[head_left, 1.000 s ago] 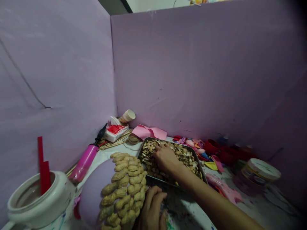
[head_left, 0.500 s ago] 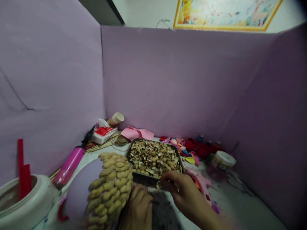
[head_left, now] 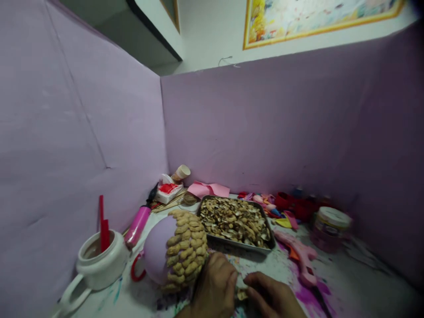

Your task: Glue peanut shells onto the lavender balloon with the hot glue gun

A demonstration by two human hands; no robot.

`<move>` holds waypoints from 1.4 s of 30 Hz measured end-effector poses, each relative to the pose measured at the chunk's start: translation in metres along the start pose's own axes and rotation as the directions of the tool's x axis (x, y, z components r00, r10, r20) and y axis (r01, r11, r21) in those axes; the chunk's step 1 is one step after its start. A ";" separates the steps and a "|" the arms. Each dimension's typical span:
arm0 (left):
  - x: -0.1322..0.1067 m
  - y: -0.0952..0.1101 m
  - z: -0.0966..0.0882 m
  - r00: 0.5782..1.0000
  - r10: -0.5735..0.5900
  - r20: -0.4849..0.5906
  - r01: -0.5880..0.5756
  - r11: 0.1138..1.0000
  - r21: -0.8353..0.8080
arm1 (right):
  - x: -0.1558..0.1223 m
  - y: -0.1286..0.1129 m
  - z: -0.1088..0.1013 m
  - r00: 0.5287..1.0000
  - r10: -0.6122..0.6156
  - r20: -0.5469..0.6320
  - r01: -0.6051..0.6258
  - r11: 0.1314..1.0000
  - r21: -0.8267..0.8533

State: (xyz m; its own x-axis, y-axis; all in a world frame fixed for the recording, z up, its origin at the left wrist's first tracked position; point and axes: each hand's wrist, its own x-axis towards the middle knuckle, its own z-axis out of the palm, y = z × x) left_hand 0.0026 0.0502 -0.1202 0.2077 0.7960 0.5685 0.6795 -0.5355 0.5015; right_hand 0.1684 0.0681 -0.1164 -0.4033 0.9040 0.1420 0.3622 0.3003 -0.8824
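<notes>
A lilac balloon [head_left: 159, 249] lies on the table, its right side covered with overlapping rows of peanut shells [head_left: 188, 247]. My left hand [head_left: 215, 285] is just right of the balloon, fingers curled together; what is in them is hidden. Close beside it, my right hand [head_left: 273, 293] has bent fingers closed at a loose peanut shell [head_left: 242, 293], between the two hands. A dark metal tray [head_left: 238, 244] heaped with broken shells [head_left: 235, 218] stands behind both hands.
A pink glue gun [head_left: 303, 260] lies at right, before a lidded jar [head_left: 331, 227]. Left are a white pot [head_left: 102, 269] with red strips, a magenta pump [head_left: 139, 225] and red-handled scissors [head_left: 136, 269]. Balloons [head_left: 261, 201] lie behind the tray. Lilac panels enclose the table.
My right hand has come from the tray's near edge down toward my left hand, with the shell. The camera view has shifted, so everything on the table appears further right.
</notes>
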 end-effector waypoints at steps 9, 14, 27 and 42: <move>0.005 0.019 0.003 0.797 -0.487 0.358 0.604 0.628 -0.491 | -0.003 -0.006 -0.001 0.987 0.057 -0.151 -0.037 0.991 0.129; 0.012 0.022 0.006 0.707 -0.516 0.484 0.701 0.422 -0.575 | -0.004 -0.010 -0.004 0.974 0.005 -0.226 0.013 0.997 0.080; 0.010 0.011 0.014 0.687 -0.393 0.611 0.727 0.393 -0.564 | -0.005 -0.005 -0.004 0.940 -0.248 -0.233 0.207 0.960 -0.187; 0.005 0.012 0.022 0.680 -0.492 0.544 0.729 0.376 -0.572 | 0.021 0.021 -0.029 0.950 -0.072 -0.304 0.006 0.977 -0.213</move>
State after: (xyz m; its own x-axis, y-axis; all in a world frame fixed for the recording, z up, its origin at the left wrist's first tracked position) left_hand 0.0271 0.0537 -0.1260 0.1900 0.9580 -0.2147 0.0049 0.2178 0.9760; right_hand 0.1922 0.1023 -0.1186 -0.1539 0.9295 0.3352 0.5300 0.3640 -0.7659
